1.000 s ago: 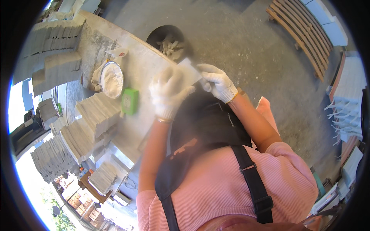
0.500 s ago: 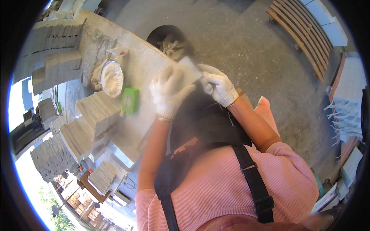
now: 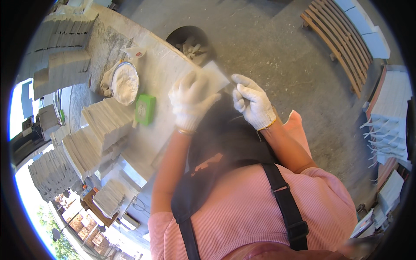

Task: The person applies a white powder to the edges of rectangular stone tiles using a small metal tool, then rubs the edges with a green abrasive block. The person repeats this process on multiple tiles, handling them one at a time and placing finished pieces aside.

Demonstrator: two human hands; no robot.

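My left hand [image 3: 190,102], in a white knit glove, is closed on a thin pale square piece [image 3: 215,76] at the table's edge. One corner of the piece sticks out past the glove toward the right. My right hand [image 3: 253,102], gloved alike, is just right of that corner and apart from it. Its fingers are curled and the thumb lies near the index finger; whether something small sits in them is hidden. To the left on the dusty table [image 3: 162,82] are a metal bowl of white powder [image 3: 125,84] and a bright green block [image 3: 145,109].
Stacks of pale flat slabs [image 3: 106,123] crowd the table's left side. A black bucket with broken offcuts [image 3: 190,45] stands beyond the table edge. A slatted wooden pallet [image 3: 336,41] lies at the far right, with stacked bluish-white sheets [image 3: 392,112] nearer.
My right hand has drawn slightly right and down, away from the pale piece's corner. My left hand stays almost in place, still gripping the piece.
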